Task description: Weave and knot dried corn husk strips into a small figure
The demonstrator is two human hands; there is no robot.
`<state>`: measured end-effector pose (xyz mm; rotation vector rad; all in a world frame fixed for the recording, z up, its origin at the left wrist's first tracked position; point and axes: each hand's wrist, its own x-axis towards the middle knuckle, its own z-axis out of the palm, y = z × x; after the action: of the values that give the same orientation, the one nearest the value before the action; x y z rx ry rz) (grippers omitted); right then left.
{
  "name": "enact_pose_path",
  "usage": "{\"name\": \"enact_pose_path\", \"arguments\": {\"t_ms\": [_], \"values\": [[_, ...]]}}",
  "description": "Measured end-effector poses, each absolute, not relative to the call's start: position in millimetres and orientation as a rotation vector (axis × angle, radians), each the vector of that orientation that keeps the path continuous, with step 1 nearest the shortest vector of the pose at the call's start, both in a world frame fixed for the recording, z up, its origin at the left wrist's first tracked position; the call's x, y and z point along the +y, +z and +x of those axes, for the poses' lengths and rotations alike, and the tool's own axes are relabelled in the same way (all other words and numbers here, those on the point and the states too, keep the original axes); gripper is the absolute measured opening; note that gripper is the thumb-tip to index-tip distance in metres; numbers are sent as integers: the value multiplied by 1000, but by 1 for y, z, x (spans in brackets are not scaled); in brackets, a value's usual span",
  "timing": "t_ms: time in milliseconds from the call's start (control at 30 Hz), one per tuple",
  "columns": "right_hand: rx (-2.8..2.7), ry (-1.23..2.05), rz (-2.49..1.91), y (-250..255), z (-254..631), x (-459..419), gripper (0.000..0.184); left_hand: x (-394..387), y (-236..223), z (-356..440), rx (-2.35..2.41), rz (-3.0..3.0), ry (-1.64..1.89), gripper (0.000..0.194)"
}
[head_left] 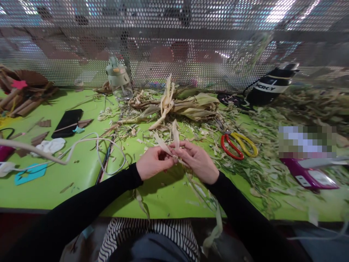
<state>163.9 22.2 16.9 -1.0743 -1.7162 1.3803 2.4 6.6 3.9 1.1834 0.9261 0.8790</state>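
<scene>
Pale corn husk strips (pixel 176 135) stick up from between my two hands, which meet above the front middle of the green table. My left hand (pixel 154 162) pinches the husk strips from the left, thumb against fingers. From the right, my right hand (pixel 199 162) grips the same strips, its fingertips almost touching the left ones. Longer husk strands trail down below my right hand, over the table edge. Just beyond lies a heap of dry corn husks (pixel 193 106), with a pale folded husk (pixel 167 100) standing up in it. The exact join between the fingers is partly hidden.
Scissors (pixel 240 145) with red and yellow handles lie on husk scraps at right. Behind stand a clear bottle (pixel 118 80) and a tilted black bottle (pixel 272 85) near a perforated metal screen (pixel 174 43). A phone (pixel 67 123), white cable (pixel 99 140) and purple device (pixel 311 176) lie around.
</scene>
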Motion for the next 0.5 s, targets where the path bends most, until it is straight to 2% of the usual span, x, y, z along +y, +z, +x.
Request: {"name": "enact_pose_path", "arguments": {"t_ms": [300,367,500], "values": [[-1750,1409,-1175,12,170,23,36,6,4,-5,941,1313,824,16],[-1832,1197,-1230,15,171,23,37,7,5,-7,954,1322,798,17],[-1927,455,-1161,20,171,22,31,11,2,-8,972,1393,743,17]]}}
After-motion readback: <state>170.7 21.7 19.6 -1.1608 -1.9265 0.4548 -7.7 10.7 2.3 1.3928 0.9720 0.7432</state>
